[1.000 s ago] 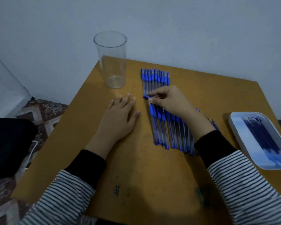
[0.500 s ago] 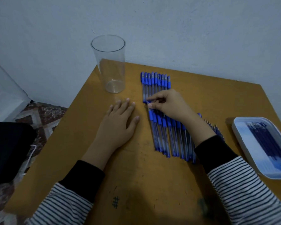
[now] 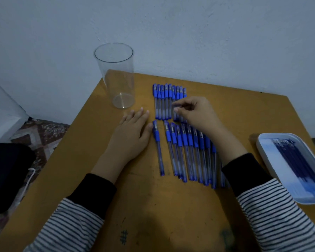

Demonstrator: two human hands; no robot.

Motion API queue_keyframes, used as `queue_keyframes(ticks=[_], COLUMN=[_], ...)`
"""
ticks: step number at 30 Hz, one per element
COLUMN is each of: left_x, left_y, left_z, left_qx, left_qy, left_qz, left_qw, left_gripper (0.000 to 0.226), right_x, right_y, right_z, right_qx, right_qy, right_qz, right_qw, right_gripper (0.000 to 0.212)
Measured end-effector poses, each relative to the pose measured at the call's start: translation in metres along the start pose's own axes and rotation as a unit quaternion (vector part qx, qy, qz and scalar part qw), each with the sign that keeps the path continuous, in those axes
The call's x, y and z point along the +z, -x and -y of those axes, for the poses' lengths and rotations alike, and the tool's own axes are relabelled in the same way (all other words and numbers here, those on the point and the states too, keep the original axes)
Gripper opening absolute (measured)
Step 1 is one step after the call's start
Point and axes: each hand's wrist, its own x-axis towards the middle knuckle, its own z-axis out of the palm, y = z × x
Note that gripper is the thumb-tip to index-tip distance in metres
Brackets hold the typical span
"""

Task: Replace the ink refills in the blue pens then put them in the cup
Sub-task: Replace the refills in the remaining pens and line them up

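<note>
Two rows of blue pens lie on the wooden table (image 3: 171, 215): a far row (image 3: 162, 102) and a near row (image 3: 187, 151). One pen (image 3: 158, 148) of the near row lies a little apart on the left. My left hand (image 3: 131, 137) rests flat on the table beside that pen, thumb tip close to its cap. My right hand (image 3: 195, 111) hovers over the right end of the far row, fingers curled and pinching a pen there. A clear plastic cup (image 3: 116, 75) stands upright at the table's far left with nothing in it.
A white tray (image 3: 273, 142) holding several dark blue refills (image 3: 296, 160) sits at the table's right edge. A wall runs right behind the table. A black object (image 3: 5, 175) and patterned floor lie off the left edge.
The leftmost pen of the near row now lies apart from the rest. My right hand has shifted right along the far row. The left hand stays flat.
</note>
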Motion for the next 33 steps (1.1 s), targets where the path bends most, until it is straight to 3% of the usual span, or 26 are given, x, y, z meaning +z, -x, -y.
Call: queue_keyframes(ticks=[3, 8, 27, 30, 33], left_x=[0.002, 0.004, 0.004, 0.002, 0.001], left_y=[-0.019, -0.046, -0.056, -0.053, -0.045], left_z=[-0.002, -0.006, -0.010, -0.011, -0.011], left_qx=[0.011, 0.022, 0.035, 0.032, 0.035], left_qy=[0.026, 0.063, 0.069, 0.099, 0.142], left_qz=[-0.004, -0.009, -0.007, -0.003, -0.017], left_qw=[1.000, 0.998, 0.997, 0.995, 0.989], left_gripper=[0.054, 0.052, 0.050, 0.049, 0.048], right_x=[-0.008, -0.014, -0.016, -0.019, -0.026], right_y=[-0.011, -0.023, -0.021, -0.017, -0.003], right_z=[-0.012, -0.017, -0.016, -0.015, -0.016], right_qx=[0.058, 0.117, 0.126, 0.158, 0.201], right_qy=[0.001, 0.029, 0.050, 0.004, -0.136], right_qz=[-0.058, -0.043, -0.029, -0.045, -0.058], right_qw=[0.997, 0.992, 0.990, 0.986, 0.968], right_gripper=[0.023, 0.028, 0.021, 0.017, 0.013])
